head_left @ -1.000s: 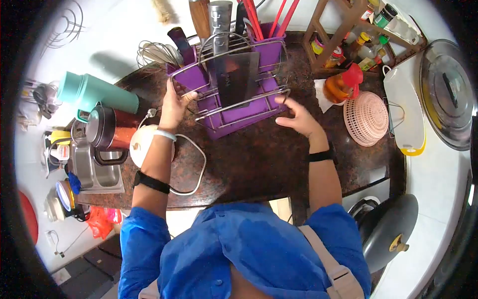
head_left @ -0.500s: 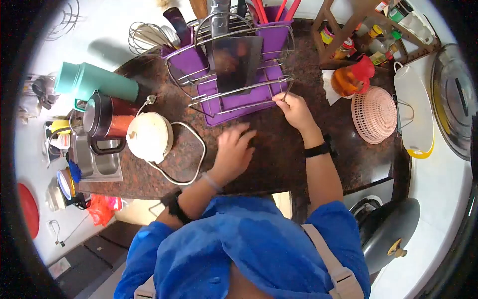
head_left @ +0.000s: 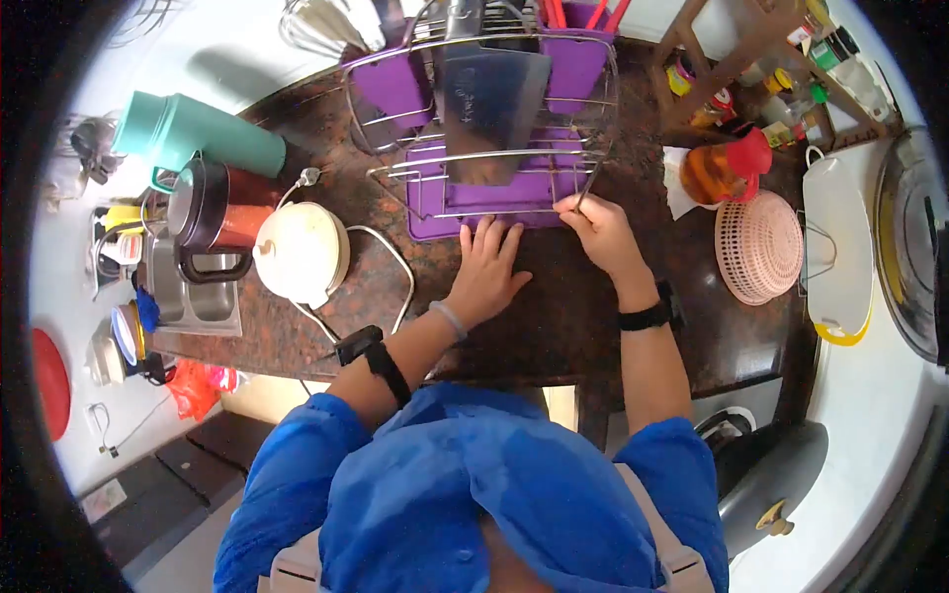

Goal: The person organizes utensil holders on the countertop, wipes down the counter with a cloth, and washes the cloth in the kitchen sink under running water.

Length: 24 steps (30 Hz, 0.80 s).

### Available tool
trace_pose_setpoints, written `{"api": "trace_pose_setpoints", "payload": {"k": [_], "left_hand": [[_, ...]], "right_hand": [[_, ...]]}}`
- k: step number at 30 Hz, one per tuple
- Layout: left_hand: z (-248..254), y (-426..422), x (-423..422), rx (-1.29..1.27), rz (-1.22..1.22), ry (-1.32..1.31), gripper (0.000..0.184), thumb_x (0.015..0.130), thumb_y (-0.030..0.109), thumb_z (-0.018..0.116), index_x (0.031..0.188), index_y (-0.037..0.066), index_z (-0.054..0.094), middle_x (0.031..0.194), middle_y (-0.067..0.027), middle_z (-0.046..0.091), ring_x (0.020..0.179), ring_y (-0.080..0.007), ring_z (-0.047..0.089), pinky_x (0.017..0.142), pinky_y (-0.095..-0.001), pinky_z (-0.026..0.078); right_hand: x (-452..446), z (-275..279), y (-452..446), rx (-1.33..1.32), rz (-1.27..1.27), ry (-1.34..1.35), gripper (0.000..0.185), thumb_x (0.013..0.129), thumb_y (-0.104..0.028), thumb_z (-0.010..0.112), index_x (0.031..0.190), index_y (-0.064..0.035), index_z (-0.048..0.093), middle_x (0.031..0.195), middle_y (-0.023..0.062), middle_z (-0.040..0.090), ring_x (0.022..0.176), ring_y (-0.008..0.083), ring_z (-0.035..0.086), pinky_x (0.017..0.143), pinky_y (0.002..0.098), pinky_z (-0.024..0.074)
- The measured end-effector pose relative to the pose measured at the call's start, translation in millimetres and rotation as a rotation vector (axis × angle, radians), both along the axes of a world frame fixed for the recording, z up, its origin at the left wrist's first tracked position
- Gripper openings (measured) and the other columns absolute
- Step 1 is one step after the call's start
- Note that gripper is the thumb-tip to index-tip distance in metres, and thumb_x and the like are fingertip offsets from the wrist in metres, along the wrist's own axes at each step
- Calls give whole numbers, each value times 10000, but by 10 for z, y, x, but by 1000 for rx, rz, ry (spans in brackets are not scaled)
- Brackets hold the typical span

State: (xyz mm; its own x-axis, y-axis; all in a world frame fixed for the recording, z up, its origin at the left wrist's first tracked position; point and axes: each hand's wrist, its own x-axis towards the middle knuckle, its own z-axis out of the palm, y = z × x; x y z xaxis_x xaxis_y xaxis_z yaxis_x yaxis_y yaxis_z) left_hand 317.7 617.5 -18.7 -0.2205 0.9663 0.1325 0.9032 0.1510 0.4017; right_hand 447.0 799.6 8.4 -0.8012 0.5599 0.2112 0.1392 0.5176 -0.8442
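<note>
A wire kitchen rack (head_left: 465, 156) stands at the back of the counter, with a purple drip tray (head_left: 427, 229) under it. My right hand (head_left: 605, 237) pinches the rack's front right corner between thumb and fingers. Palm down, my left hand (head_left: 484, 272) has its fingers spread, their tips at the tray's front edge. A cleaver (head_left: 489, 104) hangs upright in the rack, blade down. Purple utensil holders sit on both sides; the left holder (head_left: 392, 89) has a whisk (head_left: 321, 28) by it, and the right holder (head_left: 573, 74) contains red-handled utensils.
Left on the dark counter (head_left: 395, 336) are a white electric pot (head_left: 300, 255) with its cord, a kettle (head_left: 247, 222) and a teal jug (head_left: 222, 138). At right stand a red-lidded pitcher (head_left: 717, 170), a pink colander (head_left: 759, 247) and a wooden spice shelf (head_left: 682, 59).
My left hand has moved forward and right, from above the counter to the tray's front edge. My right hand still holds the rack corner. The camera view has shifted slightly.
</note>
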Motion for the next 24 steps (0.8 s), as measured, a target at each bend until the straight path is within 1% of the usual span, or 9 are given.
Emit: {"api": "trace_pose_setpoints", "payload": {"k": [1,3,5,8,10,14,15,21,24], "left_hand": [[6,3,-6,5,-12,-3,759,763,302,716,1366,19,352,1291,-212,364,1259,-414,320,1042,-623,200],[17,-9,-18,18,-8,-4,758,763,306,716,1364,20,353,1291,-211,365,1260,-410,321,1045,-623,196],[21,-26,-40,30,-10,-5,757,763,309,716,1363,20,355,1291,-210,365,1261,-406,321,1049,-622,192],[0,-24,-44,58,1,10,719,771,323,698,1344,18,387,1306,-193,385,1281,-381,322,1043,-605,218],[-7,-30,-43,-7,12,13,727,773,342,693,1346,17,386,1305,-189,393,1274,-365,337,1049,-598,217],[-18,-64,-35,47,18,32,762,767,338,700,1362,14,352,1292,-186,386,1250,-373,350,1045,-607,222],[-20,-58,-43,42,10,20,758,771,346,695,1361,13,356,1291,-186,389,1251,-372,353,1045,-605,225],[-36,-104,-59,31,5,48,756,790,391,671,1371,17,363,1306,-190,391,1280,-368,341,1047,-598,228],[-25,-119,-60,76,30,53,730,778,366,681,1351,10,403,1291,-167,407,1268,-343,351,1052,-582,233]], "right_hand": [[-13,11,12,5,11,-2,91,848,-50,632,920,5,643,901,129,687,818,245,664,753,329,516],[-30,11,21,7,24,26,121,851,-122,622,900,-11,632,886,146,671,824,307,657,729,357,517],[-39,7,29,30,44,15,119,850,-115,624,905,-11,639,893,148,673,831,306,661,735,357,519],[-23,-99,19,58,56,16,114,846,-99,630,913,-10,652,905,151,678,838,305,667,742,358,523],[-12,-146,2,59,65,30,111,843,-90,634,916,-11,658,911,152,679,839,305,669,743,359,525],[-26,-122,-30,76,43,-14,113,843,-89,640,922,-13,666,923,150,684,857,302,670,760,351,525],[-31,-106,-24,92,37,-47,112,846,-91,639,922,-14,668,926,149,686,866,297,670,769,347,524],[-58,-147,-84,99,-1,-39,98,853,-86,630,922,-26,665,948,140,690,888,289,669,794,342,520],[-58,-167,-69,136,-11,-24,90,855,-89,630,916,-27,657,959,140,689,888,292,669,793,347,522]]}}
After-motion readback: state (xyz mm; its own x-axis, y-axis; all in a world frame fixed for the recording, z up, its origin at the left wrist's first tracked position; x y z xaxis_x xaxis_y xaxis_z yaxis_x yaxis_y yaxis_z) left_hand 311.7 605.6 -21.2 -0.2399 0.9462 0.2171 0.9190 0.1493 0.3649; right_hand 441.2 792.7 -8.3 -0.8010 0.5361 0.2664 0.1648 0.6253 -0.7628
